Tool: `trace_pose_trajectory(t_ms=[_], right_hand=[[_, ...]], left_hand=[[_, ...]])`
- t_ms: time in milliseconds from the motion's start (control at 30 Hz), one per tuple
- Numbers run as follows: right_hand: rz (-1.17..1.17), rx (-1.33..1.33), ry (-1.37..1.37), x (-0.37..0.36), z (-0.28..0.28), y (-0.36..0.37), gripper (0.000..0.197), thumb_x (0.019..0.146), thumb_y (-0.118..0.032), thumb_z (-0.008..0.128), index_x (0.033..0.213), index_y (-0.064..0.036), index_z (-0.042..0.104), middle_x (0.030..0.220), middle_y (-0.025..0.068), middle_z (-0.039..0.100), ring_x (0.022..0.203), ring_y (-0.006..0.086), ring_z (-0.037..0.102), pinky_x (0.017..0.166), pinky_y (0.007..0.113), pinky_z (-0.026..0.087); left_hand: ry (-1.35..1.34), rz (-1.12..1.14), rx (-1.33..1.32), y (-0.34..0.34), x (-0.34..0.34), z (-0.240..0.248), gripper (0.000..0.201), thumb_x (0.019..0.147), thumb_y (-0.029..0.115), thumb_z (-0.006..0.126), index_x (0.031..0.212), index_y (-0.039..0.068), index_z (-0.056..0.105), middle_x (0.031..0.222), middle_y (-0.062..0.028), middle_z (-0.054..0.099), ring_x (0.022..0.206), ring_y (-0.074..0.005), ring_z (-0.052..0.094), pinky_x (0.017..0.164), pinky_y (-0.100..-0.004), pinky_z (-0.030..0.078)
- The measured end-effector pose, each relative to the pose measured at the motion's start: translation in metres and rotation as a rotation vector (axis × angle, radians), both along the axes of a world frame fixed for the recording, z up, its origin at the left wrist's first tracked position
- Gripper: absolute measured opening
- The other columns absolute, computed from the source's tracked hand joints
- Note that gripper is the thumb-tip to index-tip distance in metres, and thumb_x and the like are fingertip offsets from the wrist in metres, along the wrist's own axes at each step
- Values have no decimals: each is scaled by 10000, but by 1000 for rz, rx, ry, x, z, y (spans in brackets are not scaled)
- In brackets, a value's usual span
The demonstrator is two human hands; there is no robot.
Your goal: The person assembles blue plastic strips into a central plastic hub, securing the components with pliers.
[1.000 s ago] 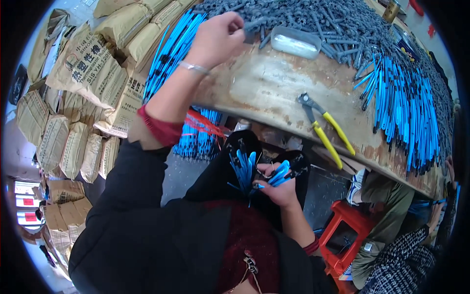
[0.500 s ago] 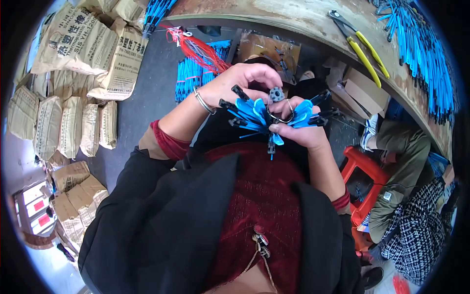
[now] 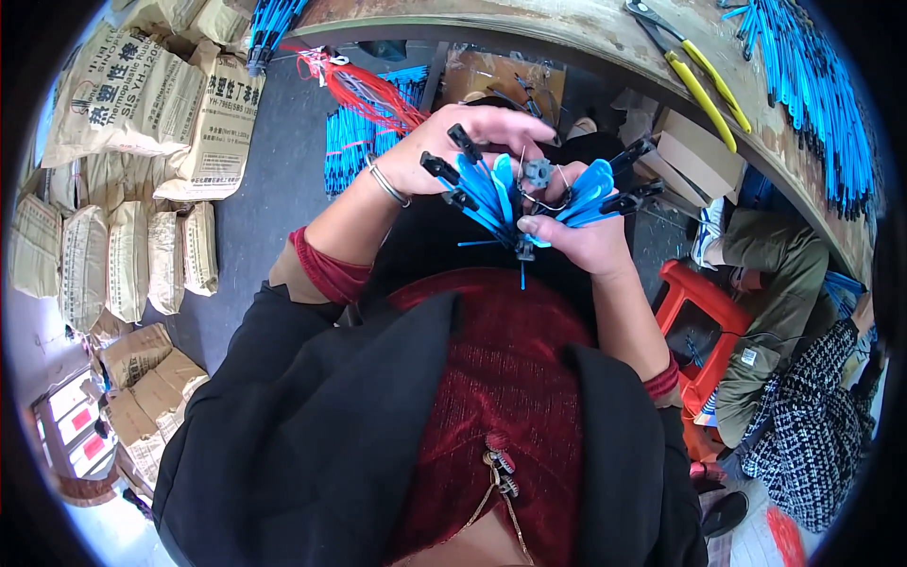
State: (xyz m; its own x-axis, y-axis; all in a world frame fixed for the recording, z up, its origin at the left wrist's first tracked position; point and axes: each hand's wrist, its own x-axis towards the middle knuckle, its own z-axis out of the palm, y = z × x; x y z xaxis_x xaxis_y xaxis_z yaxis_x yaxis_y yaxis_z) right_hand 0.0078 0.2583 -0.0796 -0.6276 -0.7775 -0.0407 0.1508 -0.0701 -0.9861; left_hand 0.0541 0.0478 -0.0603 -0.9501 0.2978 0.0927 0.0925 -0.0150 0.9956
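Observation:
My right hand (image 3: 590, 248) grips a fanned-out bundle of blue plastic strips (image 3: 592, 186) with black clip-like ends, its thumb pressed at the middle where they meet. The strips spread to both sides, and one points down toward me. A thin wire loop (image 3: 557, 204) rises from the middle of the bundle. At the loop sits a small grey round hub (image 3: 538, 172) with holes. My left hand (image 3: 472, 142) is just beyond the left-hand strips, its upper fingers stretched out to the right above the hub. Its thumb and lower fingers are partly hidden by the strips.
Yellow-handled cutters (image 3: 699, 90) and a pile of blue strips (image 3: 817, 113) lie on the wooden bench (image 3: 529, 26). More strip bundles (image 3: 350, 156) and red cords (image 3: 373, 94) are at the bench's left. Paper sacks (image 3: 123, 104) stand left. A red stool (image 3: 675, 321) and a seated person (image 3: 765, 312) are right.
My left hand's upper fingers have straightened and moved right above the hub. The strips are turned slightly, and the hub has shifted a little to the right. My right hand keeps its grip.

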Motion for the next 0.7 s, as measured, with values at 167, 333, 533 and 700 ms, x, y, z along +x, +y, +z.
trace_pose_trajectory(t_ms=[167, 333, 533, 700], right_hand=[[-39, 9, 54, 0, -2, 0, 350, 621, -37, 775, 804, -48, 477, 839, 65, 581, 784, 149, 564, 720, 306, 467], [-102, 69, 95, 2, 1, 0, 434, 605, -84, 800, 906, -35, 491, 851, 42, 570, 794, 130, 542, 727, 285, 451], [-120, 66, 100, -2, -2, 0, 470, 592, -109, 813, 933, -32, 499, 854, 27, 564, 800, 120, 537, 732, 275, 446], [-117, 51, 120, -1, -2, -3, 471, 591, -122, 817, 928, -34, 500, 836, 20, 561, 780, 115, 541, 716, 274, 450]], left_hand=[[98, -97, 133, -2, -21, -12, 503, 816, 259, 649, 1240, 26, 510, 948, -86, 648, 881, -163, 613, 833, -299, 467], [97, -205, 89, -6, -31, -14, 522, 796, 256, 671, 1240, 30, 515, 910, -79, 652, 856, -162, 618, 823, -297, 470], [145, -147, 66, -4, -31, -17, 389, 794, 157, 668, 1148, 15, 587, 874, -74, 656, 818, -142, 615, 790, -279, 477], [208, -241, 168, -4, -33, -22, 290, 789, 79, 661, 1067, 5, 627, 878, -71, 657, 816, -128, 610, 773, -265, 479]])
